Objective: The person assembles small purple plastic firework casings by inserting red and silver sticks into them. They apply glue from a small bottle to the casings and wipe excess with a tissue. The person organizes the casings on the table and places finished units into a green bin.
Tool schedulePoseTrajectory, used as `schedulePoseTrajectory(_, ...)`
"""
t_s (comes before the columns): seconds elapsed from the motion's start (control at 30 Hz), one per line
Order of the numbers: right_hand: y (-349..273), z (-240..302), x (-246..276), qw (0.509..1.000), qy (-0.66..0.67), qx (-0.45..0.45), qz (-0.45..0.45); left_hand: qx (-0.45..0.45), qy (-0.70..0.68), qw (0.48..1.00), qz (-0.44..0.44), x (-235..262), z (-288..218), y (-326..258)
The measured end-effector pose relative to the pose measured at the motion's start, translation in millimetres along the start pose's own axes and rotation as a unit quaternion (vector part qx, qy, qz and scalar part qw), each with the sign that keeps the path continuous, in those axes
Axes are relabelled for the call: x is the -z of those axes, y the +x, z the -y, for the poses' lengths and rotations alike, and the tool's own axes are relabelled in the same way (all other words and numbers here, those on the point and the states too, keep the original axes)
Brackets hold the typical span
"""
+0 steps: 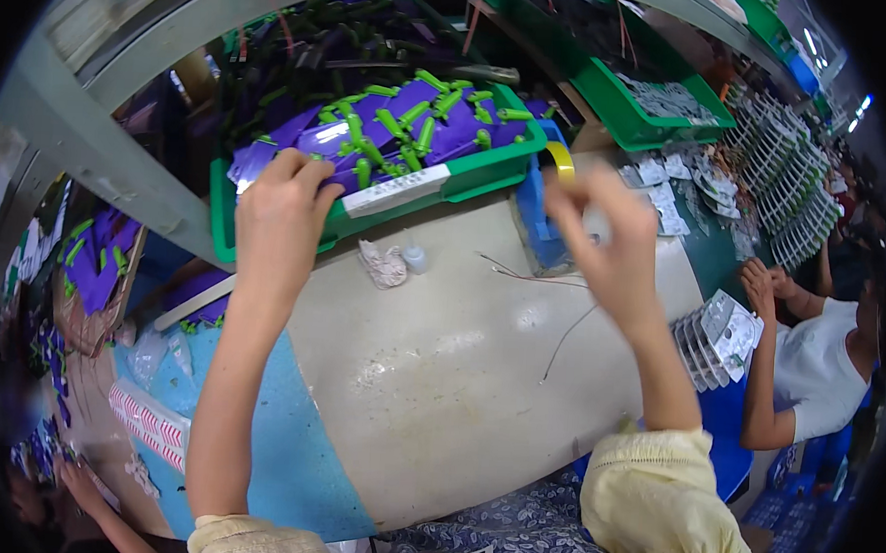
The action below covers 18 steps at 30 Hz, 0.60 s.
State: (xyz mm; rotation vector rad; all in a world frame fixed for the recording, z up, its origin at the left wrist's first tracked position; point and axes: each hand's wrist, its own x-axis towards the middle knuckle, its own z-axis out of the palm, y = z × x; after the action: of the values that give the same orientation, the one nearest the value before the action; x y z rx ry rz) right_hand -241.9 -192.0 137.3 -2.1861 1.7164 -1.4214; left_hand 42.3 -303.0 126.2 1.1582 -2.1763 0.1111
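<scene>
The left hand [281, 213] reaches over the front rim of the green tray [468, 173], its fingers curled down and closing on a purple card [269, 152] at the tray's near-left corner. The right hand [605, 240] is raised above the surface [438, 376], thumb and fingers pinched narrow; whether anything sits between them cannot be told. Just behind it, at 11 o'clock from the fingertips, is a yellow tape roll [561, 160] on a blue holder [536, 216].

The tray sits at 12 o'clock, tilted toward the person, and is heaped with purple cards and small green tubes [411, 125].

Both forearms rise from the lower edge, bare from pale yellow sleeves [662, 498], the left one nearly straight, the right one angled inward.
</scene>
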Motion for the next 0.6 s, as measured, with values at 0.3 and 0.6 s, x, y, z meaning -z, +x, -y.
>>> schedulePoseTrajectory(0.3,-149.4,-50.8,3.1,0.971,-0.05,-0.174,0.157,0.242,-0.401,0.878,-0.096,53.6,-21.4,-51.0)
schedulePoseTrajectory(0.6,-121.2,111.3,-65.3,0.817,0.427,-0.307,0.238,0.451,-0.677,0.574,-0.089,38.2,-112.4,-187.3)
